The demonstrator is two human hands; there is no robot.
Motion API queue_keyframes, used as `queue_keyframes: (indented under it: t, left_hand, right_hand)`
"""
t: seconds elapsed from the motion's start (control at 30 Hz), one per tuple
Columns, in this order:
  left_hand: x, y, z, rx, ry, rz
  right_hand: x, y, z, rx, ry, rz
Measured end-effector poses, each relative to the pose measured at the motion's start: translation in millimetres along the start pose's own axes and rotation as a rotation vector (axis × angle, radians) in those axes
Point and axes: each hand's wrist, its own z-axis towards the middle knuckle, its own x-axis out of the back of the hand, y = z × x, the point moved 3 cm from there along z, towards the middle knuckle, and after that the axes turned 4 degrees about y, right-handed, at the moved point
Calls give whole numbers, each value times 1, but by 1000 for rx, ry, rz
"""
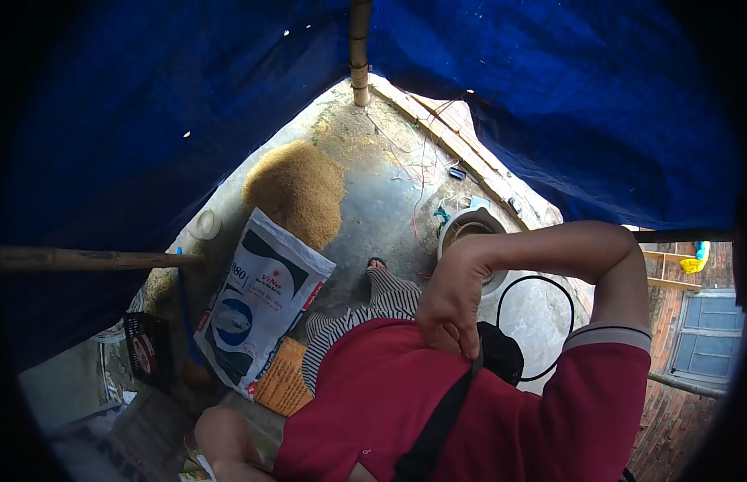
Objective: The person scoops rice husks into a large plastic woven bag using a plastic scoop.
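Observation:
My right hand (452,309) is bent in toward my chest, its fingers closed in a pinch at the upper end of a black strap (438,426). This strap runs across my maroon shirt. Just beyond the fingers is a black pouch-like item (502,353), and a thin black cable (573,321) loops out beside it. At the lower left only a rounded bare part of my left arm (225,438) shows; the hand itself lies outside the picture. Between that arm and my striped trousers lies a printed white sack (265,297), partly over an orange printed sack (283,377).
A heap of golden grain (297,189) lies on the concrete floor beyond the sack. A grey tub (479,221) stands at right, partly behind my forearm. Blue tarpaulin (148,120) hangs around on bamboo poles (359,48). A black crate (148,349) is at left.

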Motion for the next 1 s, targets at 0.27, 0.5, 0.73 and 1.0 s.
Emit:
queue_keyframes:
  t: [0.27, 0.5, 0.73, 1.0]
  left_hand:
    - [10, -4, 15, -168, -35, 280]
    - [13, 0, -5, 5, 22, 385]
    - [9, -17, -44, 187, -44, 233]
    - [24, -101, -171, 595, 73, -66]
  right_hand:
    - [-33, 31, 20, 36, -216, 85]
    - [-73, 44, 16, 119, -58, 352]
    - [-66, 61, 33, 164, -117, 388]
    - [139, 164, 82, -174, 610, -331]
